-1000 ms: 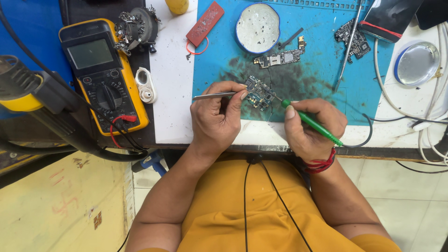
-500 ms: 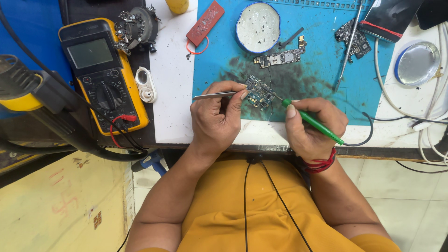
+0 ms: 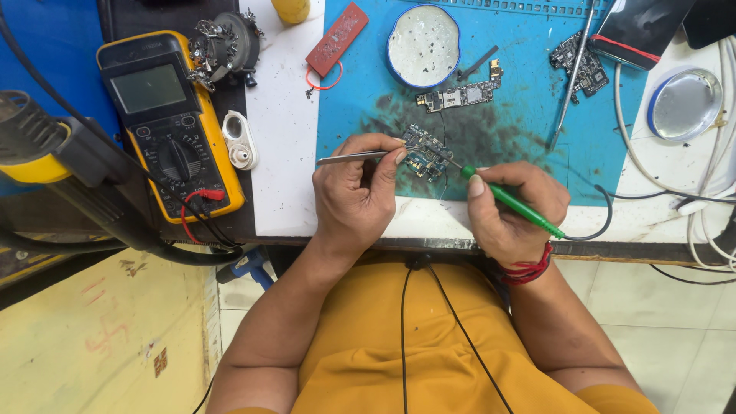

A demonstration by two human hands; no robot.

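Note:
A small circuit board [image 3: 426,153] lies on the blue work mat [image 3: 529,92] near the table's front edge. My left hand [image 3: 360,192] pinches metal tweezers [image 3: 354,158], whose tips rest at the board's left side. My right hand [image 3: 514,207] grips a green-handled soldering iron [image 3: 514,203] like a pen. Its thin tip touches the board from the right. A black cable runs from the iron's rear end off to the right.
A yellow multimeter [image 3: 170,123] with red and black leads sits at the left. On the mat lie another board [image 3: 460,96], a round tin [image 3: 423,44], a third board [image 3: 576,61] and a metal rod [image 3: 571,77]. A red case [image 3: 336,38], a round dish [image 3: 682,103] and white cables [image 3: 713,176] surround it.

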